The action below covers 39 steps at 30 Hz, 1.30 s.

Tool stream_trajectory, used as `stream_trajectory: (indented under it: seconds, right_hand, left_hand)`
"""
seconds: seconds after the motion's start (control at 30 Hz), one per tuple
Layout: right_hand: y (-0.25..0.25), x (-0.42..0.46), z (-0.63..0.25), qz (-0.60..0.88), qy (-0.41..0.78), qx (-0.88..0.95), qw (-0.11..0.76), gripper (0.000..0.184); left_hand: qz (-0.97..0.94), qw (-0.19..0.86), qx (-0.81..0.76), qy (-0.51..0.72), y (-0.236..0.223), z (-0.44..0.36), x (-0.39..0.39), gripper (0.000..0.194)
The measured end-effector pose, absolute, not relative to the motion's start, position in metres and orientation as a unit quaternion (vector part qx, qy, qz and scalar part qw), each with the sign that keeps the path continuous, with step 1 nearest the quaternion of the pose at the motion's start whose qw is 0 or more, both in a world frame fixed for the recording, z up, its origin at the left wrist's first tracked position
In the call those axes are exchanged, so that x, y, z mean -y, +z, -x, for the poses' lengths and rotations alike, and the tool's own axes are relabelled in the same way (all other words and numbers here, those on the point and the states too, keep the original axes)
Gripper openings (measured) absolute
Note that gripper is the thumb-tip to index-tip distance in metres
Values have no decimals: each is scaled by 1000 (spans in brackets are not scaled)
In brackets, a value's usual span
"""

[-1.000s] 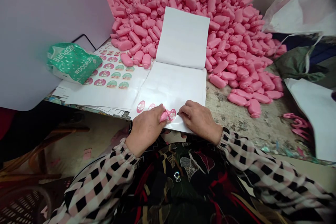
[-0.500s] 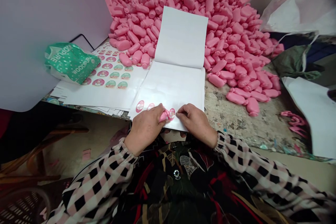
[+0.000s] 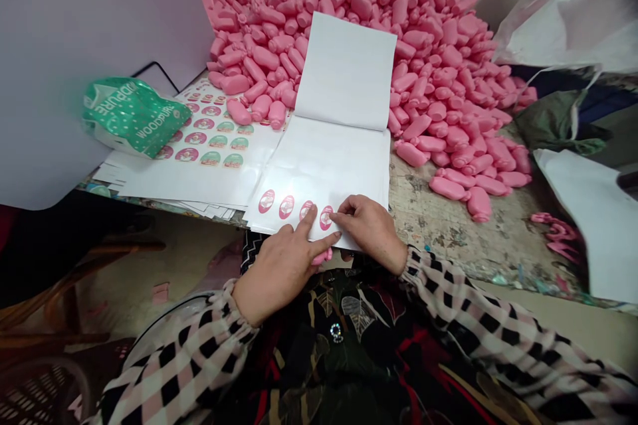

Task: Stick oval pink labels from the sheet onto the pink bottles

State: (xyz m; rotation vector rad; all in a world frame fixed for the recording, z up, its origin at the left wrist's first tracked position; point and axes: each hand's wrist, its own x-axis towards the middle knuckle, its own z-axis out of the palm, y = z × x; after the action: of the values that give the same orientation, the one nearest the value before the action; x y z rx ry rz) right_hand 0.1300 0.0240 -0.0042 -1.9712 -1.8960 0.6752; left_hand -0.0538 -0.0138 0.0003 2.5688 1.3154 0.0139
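Note:
My left hand (image 3: 284, 262) lies at the near edge of a white sticker sheet (image 3: 323, 166), two fingers stretched over it. Below those fingers shows part of a small pink plastic bottle (image 3: 325, 256), held in the curled fingers; most of it is hidden. My right hand (image 3: 371, 229) is closed in a pinch at the right edge of an oval pink sticker (image 3: 326, 218). That sticker is the rightmost in a row along the sheet's near edge. The upper part of the sheet stack is a blank page (image 3: 346, 70) folded back against the bottles.
A big heap of pink bottles (image 3: 363, 6) covers the back of the table. At left are printed sticker sheets (image 3: 184, 179) and a green bag (image 3: 137, 116). Pink scraps (image 3: 558, 236) and a white sheet (image 3: 588, 212) lie at right. Table edge runs close to my body.
My left hand has turned and come down toward me with the pink bottle, uncovering the row of stickers. Its fingers now reach onto the sheet. My right hand stays at the rightmost sticker.

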Motion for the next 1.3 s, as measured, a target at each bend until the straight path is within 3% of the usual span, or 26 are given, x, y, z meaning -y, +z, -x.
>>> stream_trajectory:
  seconds: [0.37, 0.57, 0.67, 0.77, 0.87, 0.97, 1.07, 1.3]
  right_hand:
    - [10, -18, -122, 679, 161, 695, 171, 19]
    - [25, -17, -127, 676, 166, 680, 231, 21]
    - [26, -21, -140, 674, 199, 656, 276, 21]
    - [27, -21, -151, 646, 304, 603, 357, 24]
    - [34, -15, -152, 595, 424, 542, 415, 27]
    - [42, -4, -141, 557, 497, 524, 411, 27]
    - [45, 5, -129, 533, 541, 524, 387, 26]
    - [41, 10, -122, 495, 618, 483, 375, 26]
  left_hand:
    - [-880, 100, -464, 17, -4, 48, 19, 55]
    - [-870, 148, -470, 29, -1, 48, 18, 50]
    - [-856, 217, -461, 88, 1, 53, 20, 44]
    - [-771, 355, -478, 227, 4, 58, 25, 45]
    - [-514, 595, -481, 387, 8, 55, 27, 45]
    - [-233, 784, -376, 436, 12, 45, 22, 44]
    - [-115, 828, -317, 449, 14, 34, 15, 37]
    - [-106, 840, -309, 433, 9, 24, 13, 41]
